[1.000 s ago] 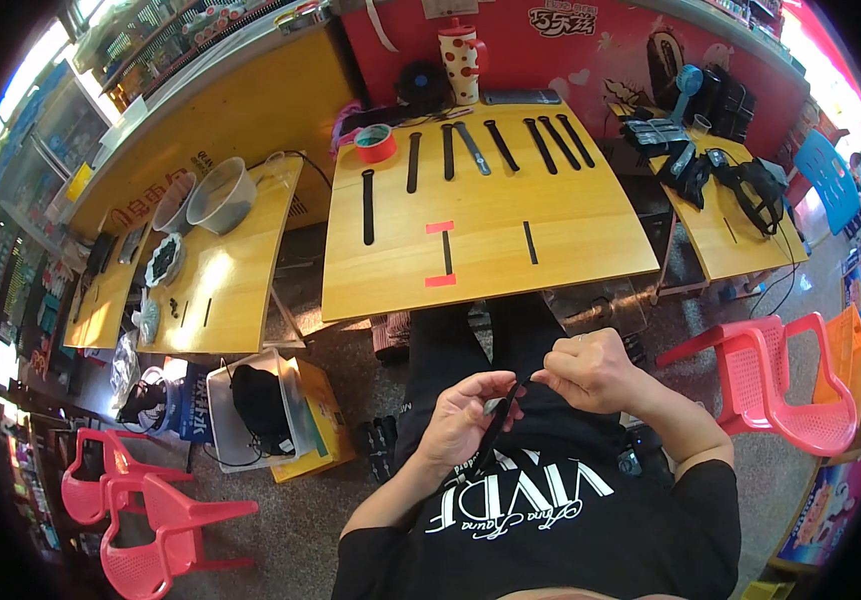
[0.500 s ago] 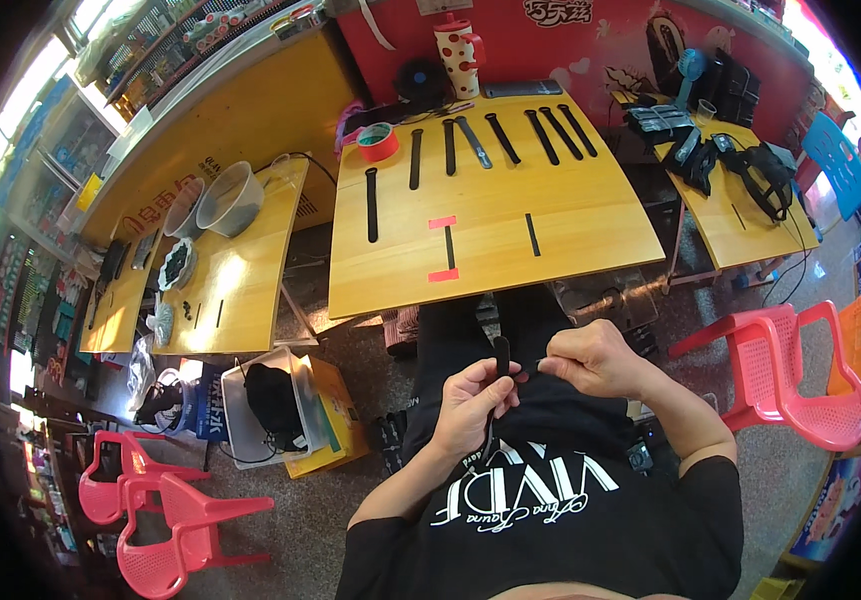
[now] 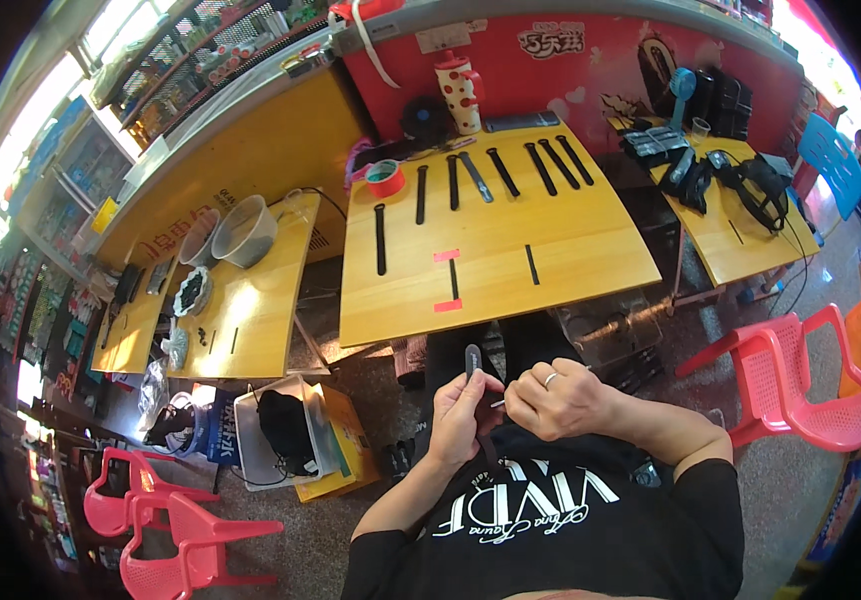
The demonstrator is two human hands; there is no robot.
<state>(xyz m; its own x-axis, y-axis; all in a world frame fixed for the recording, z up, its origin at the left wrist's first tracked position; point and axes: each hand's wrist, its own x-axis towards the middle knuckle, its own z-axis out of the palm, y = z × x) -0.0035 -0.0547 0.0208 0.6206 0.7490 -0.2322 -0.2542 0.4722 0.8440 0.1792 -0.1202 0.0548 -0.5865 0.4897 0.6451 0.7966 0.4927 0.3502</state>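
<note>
I see the left hand (image 3: 458, 418) pinching a dark strap (image 3: 472, 358) near the front edge of the table (image 3: 590, 240), the right hand (image 3: 558, 400) curled round a thin rod (image 3: 497, 404) close by, more straps (image 3: 421, 195) lying beyond.

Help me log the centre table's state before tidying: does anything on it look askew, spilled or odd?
Nothing on the centre table looks spilled or damaged. Slightly odd: the leftmost black strap sits nearer the front edge than the others, breaking the row, and the grey strap stands out among black ones.
</note>
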